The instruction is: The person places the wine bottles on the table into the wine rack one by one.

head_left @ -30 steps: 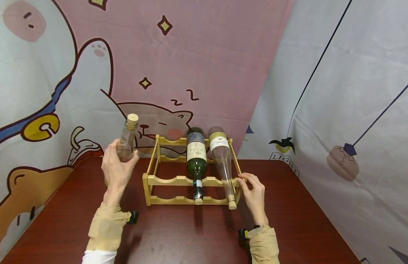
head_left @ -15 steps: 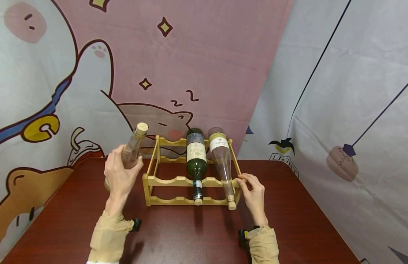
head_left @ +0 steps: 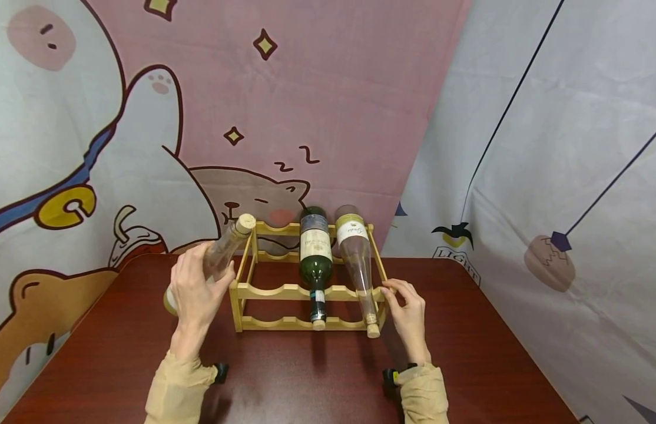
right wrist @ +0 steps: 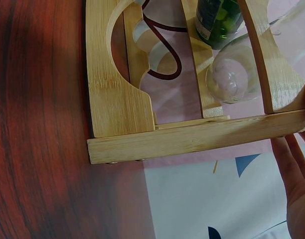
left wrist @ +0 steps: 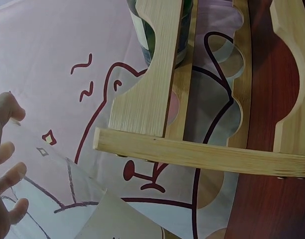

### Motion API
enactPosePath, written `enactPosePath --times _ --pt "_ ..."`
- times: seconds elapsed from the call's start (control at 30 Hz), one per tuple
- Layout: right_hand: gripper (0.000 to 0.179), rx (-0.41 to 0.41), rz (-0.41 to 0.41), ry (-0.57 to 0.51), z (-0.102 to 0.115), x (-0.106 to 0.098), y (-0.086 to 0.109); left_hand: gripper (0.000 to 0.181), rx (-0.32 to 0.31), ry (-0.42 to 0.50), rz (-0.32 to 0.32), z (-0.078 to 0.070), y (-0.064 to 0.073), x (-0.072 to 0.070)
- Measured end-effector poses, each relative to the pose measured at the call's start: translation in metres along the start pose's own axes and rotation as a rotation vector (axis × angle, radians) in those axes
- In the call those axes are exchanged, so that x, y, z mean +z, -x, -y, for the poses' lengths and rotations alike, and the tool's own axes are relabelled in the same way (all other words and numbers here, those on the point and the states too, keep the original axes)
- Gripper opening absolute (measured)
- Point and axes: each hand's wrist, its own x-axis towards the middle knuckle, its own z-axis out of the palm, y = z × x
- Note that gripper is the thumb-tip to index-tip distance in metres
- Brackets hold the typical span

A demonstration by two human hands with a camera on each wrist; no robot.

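My left hand [head_left: 192,294] grips a clear glass bottle [head_left: 220,254] with a cork in its neck. The bottle leans, its corked end up to the right, by the left end of a wooden wine rack [head_left: 285,291]. In the left wrist view, part of its pale label [left wrist: 117,219] shows below the fingers. With fingertips and thumb, my right hand [head_left: 410,312] pinches the rack's front right corner. A green wine bottle [head_left: 315,247] and a second clear bottle [head_left: 355,253] lie in the upper tier, their corked necks toward me.
The rack stands on a dark red-brown table [head_left: 307,377]. Behind it hangs a cartoon-printed cloth [head_left: 349,106], and a pale cloth [head_left: 582,176] closes off the right side. Scalloped front and back rails on two levels form the rack's bottle rests.
My left hand has shifted slightly right and down. The bottle in it has tipped from nearly upright toward the rack, its cork lower and farther right. My right hand stays put.
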Motion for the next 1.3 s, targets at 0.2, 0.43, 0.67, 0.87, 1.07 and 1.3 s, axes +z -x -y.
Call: enactPosePath --times 0.2,0.43,0.67,0.87,1.07,1.3 --pt "0.017 0.0 0.001 -0.001 0.0 0.0 0.0 0.043 0.031 0.001 0.0 -0.004 0.003 -0.001" --pt "0.016 0.011 -0.001 -0.013 -0.001 0.0 0.0 0.043 0.061 0.01 0.005 -0.01 0.005 -0.001" --pt "0.016 0.01 -0.001 -0.014 -0.002 0.0 0.001 0.045 0.094 -0.02 0.034 -0.017 0.006 -0.001" --pt "0.017 -0.001 0.004 0.007 -0.001 0.0 0.0 0.06 0.139 -0.042 0.085 -0.022 0.009 -0.001" --pt "0.016 -0.002 0.013 0.02 0.001 0.0 -0.001 0.064 0.17 -0.053 0.104 -0.026 0.012 -0.001" --pt "0.015 0.013 0.044 0.043 -0.007 -0.002 -0.001 0.066 0.22 -0.058 0.127 -0.034 0.012 0.001"
